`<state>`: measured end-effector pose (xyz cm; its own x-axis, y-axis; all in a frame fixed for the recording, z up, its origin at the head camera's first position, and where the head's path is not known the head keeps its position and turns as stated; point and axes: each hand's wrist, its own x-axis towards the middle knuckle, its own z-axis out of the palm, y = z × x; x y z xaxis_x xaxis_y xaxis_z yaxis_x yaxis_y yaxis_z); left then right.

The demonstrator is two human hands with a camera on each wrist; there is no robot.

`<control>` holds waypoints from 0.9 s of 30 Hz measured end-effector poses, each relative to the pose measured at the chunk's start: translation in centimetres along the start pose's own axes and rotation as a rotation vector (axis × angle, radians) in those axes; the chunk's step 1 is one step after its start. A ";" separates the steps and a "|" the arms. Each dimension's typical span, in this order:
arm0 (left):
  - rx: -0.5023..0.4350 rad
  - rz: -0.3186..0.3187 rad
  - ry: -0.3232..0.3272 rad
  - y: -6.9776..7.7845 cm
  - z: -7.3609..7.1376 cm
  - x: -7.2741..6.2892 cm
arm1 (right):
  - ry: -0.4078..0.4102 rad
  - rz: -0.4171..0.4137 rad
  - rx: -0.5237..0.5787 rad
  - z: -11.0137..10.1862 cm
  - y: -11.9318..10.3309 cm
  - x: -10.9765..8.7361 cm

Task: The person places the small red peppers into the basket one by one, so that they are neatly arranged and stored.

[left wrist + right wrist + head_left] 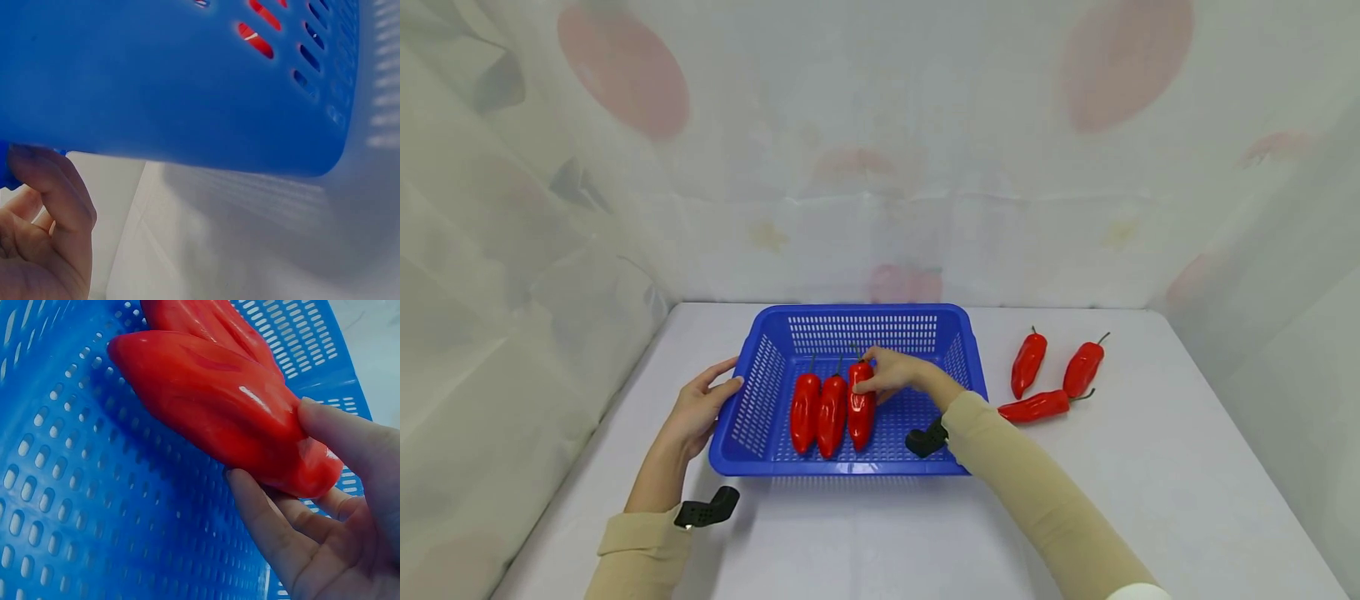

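My right hand (pixel 891 372) pinches a glossy red chili pepper (pixel 861 408) between thumb and fingers inside the blue plastic basket (pixel 850 468). In the right wrist view the thumb lies on top of the pepper (pixel 212 403) near its stem end, the fingers beneath. To its left, two more red chili peppers, one (pixel 832 417) beside the other (pixel 805 414), lie side by side on the basket floor, stems away from me. My left hand (pixel 696 408) grips the basket's left rim; in the left wrist view its fingers (pixel 65 200) bend up to the edge.
Right of the basket, three more red peppers lie on the white table (pixel 1150 467): one (pixel 1028 363) at the back, one (pixel 1083 368) farther right, and one (pixel 1037 407) lying crosswise, partly hidden by the basket and sleeve. A patterned white curtain (pixel 985 233) hangs behind.
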<state>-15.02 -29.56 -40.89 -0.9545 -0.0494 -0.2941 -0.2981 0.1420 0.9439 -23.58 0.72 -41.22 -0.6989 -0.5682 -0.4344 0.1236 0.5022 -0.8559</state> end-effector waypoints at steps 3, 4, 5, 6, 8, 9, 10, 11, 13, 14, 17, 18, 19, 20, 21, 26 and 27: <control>0.001 -0.006 0.003 0.0 0.0 0.1 | -0.020 0.006 0.017 0.2 0.3 0.3; 0.001 -0.010 0.003 -0.1 0.0 0.1 | -0.024 0.007 0.021 0.2 0.4 0.4; 0.000 -0.012 0.004 -0.1 0.0 0.1 | -0.023 0.007 0.025 0.3 0.5 0.5; 0.000 -0.014 0.004 -0.1 0.0 0.1 | -0.021 0.008 0.026 0.3 0.6 0.6; -0.002 -0.016 0.005 -0.2 -0.1 0.2 | -0.015 0.007 0.017 0.3 0.8 0.7; -0.002 -0.017 0.005 -0.2 -0.1 0.2 | -0.014 0.007 0.011 0.3 0.8 0.7; -0.002 -0.016 0.005 -0.2 -0.1 0.2 | -0.014 0.008 -0.006 0.3 0.9 0.8; -0.002 -0.016 0.005 -0.2 -0.1 0.2 | -0.013 0.010 -0.029 0.2 1.0 0.8; -0.003 -0.013 0.005 -0.2 -0.1 0.2 | -0.017 0.018 -0.090 0.1 1.1 0.8; -0.003 -0.012 0.005 -0.2 -0.1 0.2 | -0.027 0.009 -0.132 0.0 1.1 0.7; -0.004 -0.006 0.004 -0.1 0.0 0.0 | -0.033 0.024 -0.204 -0.1 1.1 0.6; -0.005 -0.004 0.005 0.0 0.0 0.0 | -0.031 0.028 -0.219 -0.1 1.1 0.5; -0.004 -0.001 0.005 0.0 0.1 0.0 | -0.027 0.032 -0.231 -0.1 1.1 0.5; -0.003 0.000 0.006 0.0 0.1 -0.1 | -0.020 0.031 -0.245 0.0 1.0 0.3; -0.003 0.001 0.006 0.0 0.1 -0.1 | -0.003 0.050 -0.244 0.2 0.6 -0.1; -0.003 0.000 0.008 0.0 0.1 -0.1 | 0.006 0.065 -0.331 0.3 0.7 -0.4; -0.004 -0.001 0.008 0.0 0.1 -0.1 | 0.000 0.071 -0.338 0.3 0.7 -0.3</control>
<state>-14.93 -29.47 -40.91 -0.9540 -0.0575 -0.2943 -0.2995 0.1382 0.9440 -23.07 1.09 -41.79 -0.6966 -0.5245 -0.4896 -0.0684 0.7278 -0.6823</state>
